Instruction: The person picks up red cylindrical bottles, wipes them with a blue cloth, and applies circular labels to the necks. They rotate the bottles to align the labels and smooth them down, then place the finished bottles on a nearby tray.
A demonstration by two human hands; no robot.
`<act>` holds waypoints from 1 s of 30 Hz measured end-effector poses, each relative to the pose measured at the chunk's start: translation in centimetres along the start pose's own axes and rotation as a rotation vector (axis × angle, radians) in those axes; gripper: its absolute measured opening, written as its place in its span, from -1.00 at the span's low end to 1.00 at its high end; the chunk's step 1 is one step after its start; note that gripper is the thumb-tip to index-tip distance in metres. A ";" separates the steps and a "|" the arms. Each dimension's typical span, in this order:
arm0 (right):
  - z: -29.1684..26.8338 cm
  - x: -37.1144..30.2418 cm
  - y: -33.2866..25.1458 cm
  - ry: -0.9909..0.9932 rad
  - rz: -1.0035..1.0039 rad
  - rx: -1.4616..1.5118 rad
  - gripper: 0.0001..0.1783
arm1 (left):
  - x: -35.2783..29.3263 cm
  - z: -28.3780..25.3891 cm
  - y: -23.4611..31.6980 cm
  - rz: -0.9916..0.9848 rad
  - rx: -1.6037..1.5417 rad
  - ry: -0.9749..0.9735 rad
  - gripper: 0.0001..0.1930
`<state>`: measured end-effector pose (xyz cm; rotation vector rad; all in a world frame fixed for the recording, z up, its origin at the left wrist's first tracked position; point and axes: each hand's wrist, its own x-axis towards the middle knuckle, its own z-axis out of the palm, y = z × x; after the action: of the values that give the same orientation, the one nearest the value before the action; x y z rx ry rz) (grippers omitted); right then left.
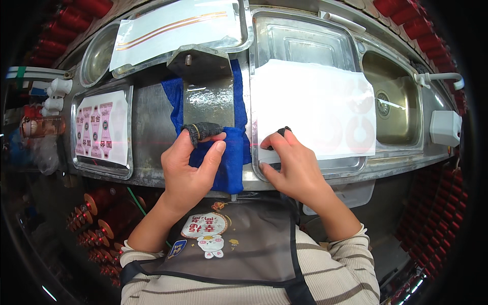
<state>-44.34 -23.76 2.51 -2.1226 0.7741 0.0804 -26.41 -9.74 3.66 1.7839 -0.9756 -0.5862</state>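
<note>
My left hand [189, 165] is above a blue cloth [227, 170] draped at the counter's front. Its thumb and index fingertips nearly meet in a pinch; whatever is between them is too small to make out. Dark knitted finger covers [203, 131] are on its fingers. Behind the cloth rises a wet metal plate [208, 101] on a stand, with more blue cloth under it. My right hand [295, 165] is by the left edge of a large white sheet [315, 109] on a metal tray [305, 28]. Its fingers are curled, with thumb and index apart, and one wears a dark cover.
On the left, a tray [129, 165] bears a sheet of pink printed labels [96, 127]. Behind it, another sheet with orange-gold strips [173, 30] lies on a tray. A sink [389, 101] with a white pipe is at right. Red spools [104, 229] stand below the counter.
</note>
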 end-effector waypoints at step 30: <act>-0.3 1.5 0.7 0.163 -0.431 -0.420 -0.59 | -0.5 -0.7 -1.8 0.042 -0.036 -0.053 -0.82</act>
<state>-43.62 -25.01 1.70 -2.6794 0.3947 -0.1768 -25.53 -8.65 2.28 1.7192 -1.0301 -0.6238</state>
